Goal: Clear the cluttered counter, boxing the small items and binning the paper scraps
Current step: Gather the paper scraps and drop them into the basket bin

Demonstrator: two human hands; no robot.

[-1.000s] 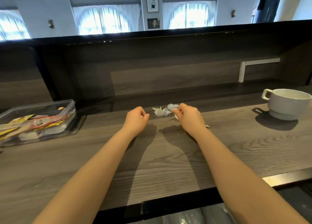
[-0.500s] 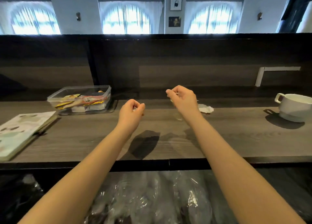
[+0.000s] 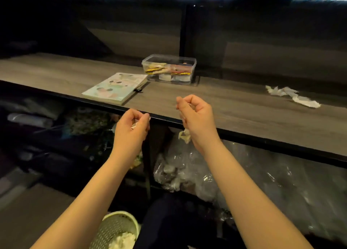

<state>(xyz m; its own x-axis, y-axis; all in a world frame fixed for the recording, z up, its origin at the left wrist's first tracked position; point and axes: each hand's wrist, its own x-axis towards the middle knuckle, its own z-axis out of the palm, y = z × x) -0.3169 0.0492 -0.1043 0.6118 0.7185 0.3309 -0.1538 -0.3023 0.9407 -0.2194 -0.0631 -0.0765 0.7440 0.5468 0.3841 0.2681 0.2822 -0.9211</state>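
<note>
Held: paper scraps point(image 3: 185, 136), pinched in the left hand point(image 3: 131, 130) and the right hand point(image 3: 195, 117). Binning is judged the step in hand; release over the bin point(image 3: 120, 228) below both hands is called for.

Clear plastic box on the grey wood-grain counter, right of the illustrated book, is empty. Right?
No. The head view shows the clear plastic box holding yellow and red sachets and small white packets, not empty. It does sit on the grey wood-grain counter, right of the illustrated book.
</note>
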